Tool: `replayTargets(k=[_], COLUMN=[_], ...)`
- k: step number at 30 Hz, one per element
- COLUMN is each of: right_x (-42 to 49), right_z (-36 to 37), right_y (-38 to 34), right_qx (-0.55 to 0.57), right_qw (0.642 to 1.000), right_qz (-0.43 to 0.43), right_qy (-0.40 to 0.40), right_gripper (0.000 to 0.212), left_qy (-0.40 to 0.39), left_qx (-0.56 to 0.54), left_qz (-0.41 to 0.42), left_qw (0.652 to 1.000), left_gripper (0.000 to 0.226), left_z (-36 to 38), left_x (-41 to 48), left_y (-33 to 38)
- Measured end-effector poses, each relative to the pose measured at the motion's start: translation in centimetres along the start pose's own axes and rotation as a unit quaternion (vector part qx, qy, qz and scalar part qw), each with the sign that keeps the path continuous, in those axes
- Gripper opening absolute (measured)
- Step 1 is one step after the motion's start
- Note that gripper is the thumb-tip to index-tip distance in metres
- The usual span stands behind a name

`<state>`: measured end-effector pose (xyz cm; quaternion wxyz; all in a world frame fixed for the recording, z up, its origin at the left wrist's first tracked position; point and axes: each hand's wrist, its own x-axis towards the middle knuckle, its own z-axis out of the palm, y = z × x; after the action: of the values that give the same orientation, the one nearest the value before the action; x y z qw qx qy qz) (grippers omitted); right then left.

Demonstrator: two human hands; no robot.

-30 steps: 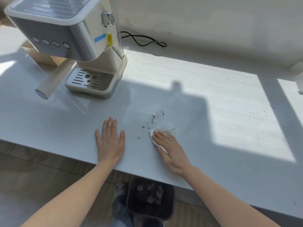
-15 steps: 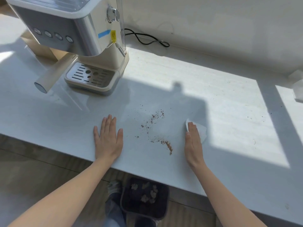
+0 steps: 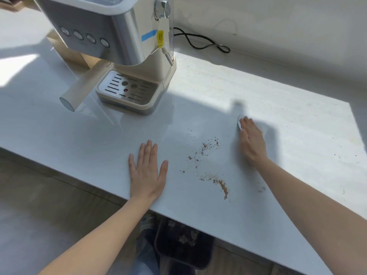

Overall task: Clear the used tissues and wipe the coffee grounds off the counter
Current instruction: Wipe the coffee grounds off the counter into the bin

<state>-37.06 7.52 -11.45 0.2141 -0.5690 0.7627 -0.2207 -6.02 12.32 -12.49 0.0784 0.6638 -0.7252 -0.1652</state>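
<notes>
Left hand: palm down on the counter, fingers straight and slightly spread, holding nothing. Probably a brace while the other hand works.
Right hand: fingers straight and close together, pressed flat on a tissue rather than curled round it. A wiping hold, not a lifting one.
Tissue: white and mostly hidden under the right fingers. One edge shows just past the fingertips on the thumb side.
Coffee grounds: a loose scatter between the two hands, on the thumb side of the right fingers and clear of the tissue.
Denser streak: brown, nearer the counter edge, back towards the wrists.
Bin: dark, on the floor under the counter edge, below the gap between the hands. It seems placed to catch sweepings.
Crumpled tissues: lying inside the bin.
Coffee machine: well beyond the left fingertips.
Step, as judged: wiping half done, with grounds left to draw towards the edge.
</notes>
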Motion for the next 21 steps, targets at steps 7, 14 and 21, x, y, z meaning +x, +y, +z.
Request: replayTargets(k=[7, 14, 21], right_x=[-0.2, -6.6, -12.0], right_z=[2.7, 4.9, 5.6], right_y=[-4.6, -8.8, -8.8], right_qx=[0.015, 0.067, 0.089], right_qw=[0.986, 0.953, 0.934], right_qz=[-0.130, -0.225, -0.234], right_qy=[-0.101, -0.193, -0.254], right_gripper=[0.043, 0.042, 0.040], left_qy=[0.006, 0.025, 0.032], left_qx=[-0.005, -0.016, -0.023], left_qz=[0.003, 0.003, 0.007], left_qw=[1.000, 1.000, 0.999], left_gripper=[0.074, 0.074, 0.074], left_z=[0.2, 0.2, 0.4], left_x=[0.1, 0.2, 0.2], left_y=[-0.1, -0.1, -0.2])
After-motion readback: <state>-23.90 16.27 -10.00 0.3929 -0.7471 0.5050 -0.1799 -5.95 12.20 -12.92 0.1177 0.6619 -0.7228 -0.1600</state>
